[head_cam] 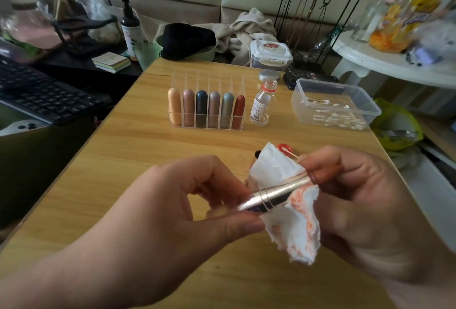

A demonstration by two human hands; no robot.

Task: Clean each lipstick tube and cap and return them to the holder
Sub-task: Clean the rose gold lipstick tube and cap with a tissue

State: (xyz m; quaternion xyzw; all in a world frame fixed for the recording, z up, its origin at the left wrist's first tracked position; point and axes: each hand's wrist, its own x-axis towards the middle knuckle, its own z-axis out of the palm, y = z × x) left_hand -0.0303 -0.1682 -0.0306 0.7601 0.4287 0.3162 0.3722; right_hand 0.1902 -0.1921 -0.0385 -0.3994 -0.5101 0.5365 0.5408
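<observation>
The silver lipstick tube (pixel 278 194) is held level in the air above the near part of the tabletop (pixel 123 160), between both hands and well short of the holder (pixel 207 128). This looks like the wiping step: a tissue (pixel 296 224) smeared with orange-pink is folded behind and under the tube. The left hand (pixel 172 210) pinches the tube's near end, its grip closed on it with thumb below and fingertips above. The right hand (pixel 357 205) curls its grip round the tissue and the tube's far end, thumb pressed on top. Next would likely be turning the tube in the tissue until the metal is free of colour, then capping it. A dark piece (pixel 257 155) showing behind the tissue may be the cap, though it is mostly hidden. All six front slots of the holder show a lipstick, so which slot this one belongs in cannot be told. An open bottle (pixel 261 104) stands just beside the holder.
</observation>
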